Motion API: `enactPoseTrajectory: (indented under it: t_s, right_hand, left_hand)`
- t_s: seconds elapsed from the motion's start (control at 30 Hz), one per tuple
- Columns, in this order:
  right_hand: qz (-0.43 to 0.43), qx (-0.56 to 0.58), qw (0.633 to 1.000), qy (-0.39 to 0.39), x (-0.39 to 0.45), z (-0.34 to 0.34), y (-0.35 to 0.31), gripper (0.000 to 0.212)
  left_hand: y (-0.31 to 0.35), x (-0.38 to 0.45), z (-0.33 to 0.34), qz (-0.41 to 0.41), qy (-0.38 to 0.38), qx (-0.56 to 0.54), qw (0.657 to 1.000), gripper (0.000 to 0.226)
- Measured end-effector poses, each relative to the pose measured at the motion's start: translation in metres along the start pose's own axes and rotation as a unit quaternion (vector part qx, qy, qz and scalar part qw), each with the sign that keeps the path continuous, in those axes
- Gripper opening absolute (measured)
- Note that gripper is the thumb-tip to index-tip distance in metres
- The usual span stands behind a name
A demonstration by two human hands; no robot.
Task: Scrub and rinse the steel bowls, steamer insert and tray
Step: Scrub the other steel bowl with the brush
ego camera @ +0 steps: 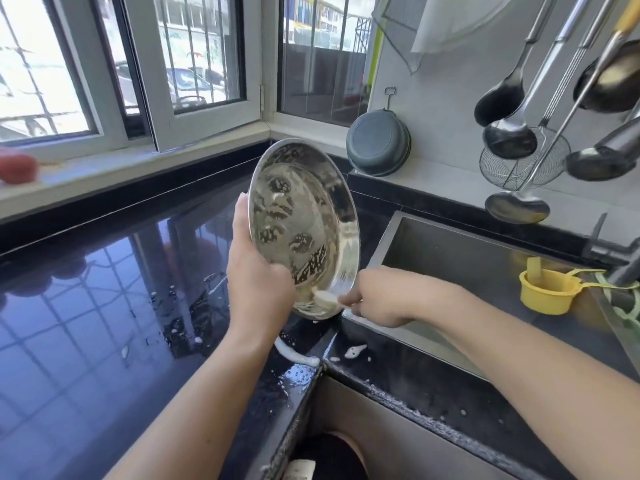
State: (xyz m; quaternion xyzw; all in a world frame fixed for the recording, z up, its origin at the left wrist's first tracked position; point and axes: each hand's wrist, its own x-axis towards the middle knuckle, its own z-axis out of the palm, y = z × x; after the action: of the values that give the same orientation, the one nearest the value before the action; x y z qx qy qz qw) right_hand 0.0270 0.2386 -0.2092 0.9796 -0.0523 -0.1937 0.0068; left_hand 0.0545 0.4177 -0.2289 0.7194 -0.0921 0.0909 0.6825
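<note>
- Glossy black stone forms the surface (104, 306), mirroring the barred windows (194, 57) that wrap the corner behind the bowl.
- One steel bowl (304, 230) is held up on edge above the surface, just left of the sink (467, 258), its soapy inside turned toward the camera.
- The left hand (258, 275) grips the bowl's lower left rim, thumb lying up along the edge and fingers curled behind.
- The right hand (377, 296) reaches in from the sink side, its fingers pinching a small pale scrubber (327, 299) against the bowl's bottom rim.
- Judged from the foam streaks, the scrub is under way and no rinse has begun; I cannot see the steamer insert or tray.
- To do this step well, the left hand should brace the rim firmly while the scrubber works round the whole inner wall, and the bowl is best turned bit by bit so no patch is missed.
- Slippery suds make a dropped bowl the likely risk, so keeping it low over the surface seems wise.
- Foam blobs (355, 351) and water drops lie on the surface below the bowl.
- A yellow cup (545, 291) sits right of the bowl, by the sink's far side near the tap (613, 254).
- Ladles (509, 133) and a wire skimmer (523, 161) hang on the wall beyond the sink, and a grey basin (379, 143) leans there behind the bowl.
</note>
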Motion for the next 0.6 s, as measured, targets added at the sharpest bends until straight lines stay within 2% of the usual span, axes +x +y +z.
enactPoseTrajectory:
  t_s: [0.1,0.2,0.33,0.4,0.53,0.6]
  right_hand:
    - [-0.043,0.011,0.999,-0.031,-0.002,-0.005,-0.004,0.039]
    - [-0.008,0.006,1.000,-0.018,0.011,-0.001,0.003,0.039]
    - [0.081,-0.006,0.993,0.084,0.010,0.001,0.020,0.047]
    - [0.079,-0.020,0.992,0.098,0.006,0.005,0.017,0.048]
    - [-0.029,-0.041,0.999,0.001,-0.013,0.004,-0.010,0.045]
    - [-0.044,-0.044,0.998,-0.029,-0.017,-0.005,-0.012,0.046]
  left_hand:
    - [-0.002,-0.001,0.000,-0.006,0.021,-0.010,1.000,0.106]
    - [-0.005,-0.004,0.002,-0.031,0.040,-0.029,0.998,0.087]
    - [-0.002,-0.006,0.003,-0.038,0.015,-0.024,0.999,0.096]
    - [-0.002,-0.004,0.004,-0.029,0.006,-0.018,0.999,0.101]
    - [-0.001,-0.004,0.003,-0.021,0.012,-0.012,1.000,0.105]
    - [-0.004,-0.003,0.002,-0.021,0.021,-0.013,0.999,0.105]
